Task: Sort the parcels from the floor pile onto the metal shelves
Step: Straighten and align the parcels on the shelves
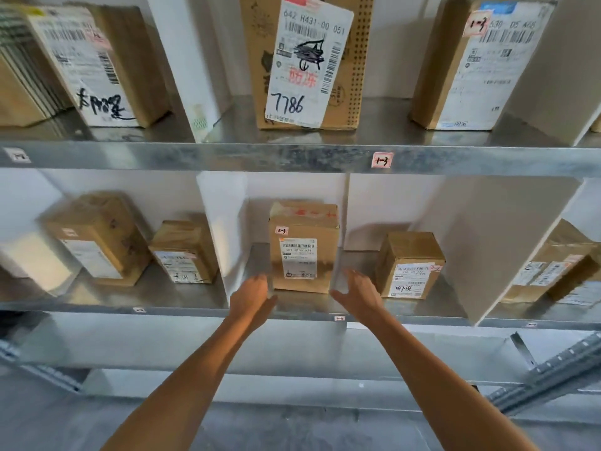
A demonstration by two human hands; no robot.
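A brown cardboard parcel [304,247] with a white label and a pink "2-3" sticker stands upright on the lower metal shelf [292,309]. My left hand [252,292] hovers at its lower left corner, fingers straight. Just off its lower right corner is my right hand [359,292], fingers spread and relaxed. Neither hand grips the parcel; whether the fingertips touch it is unclear. The floor pile is out of view.
White dividers [224,236] split the shelves into bays. A smaller parcel [411,265] stands right of my right hand. Two parcels [97,239] stand in the left bay, another lies at far right [559,271]. The upper shelf [292,156] carries larger parcels, one marked 7786 [309,60].
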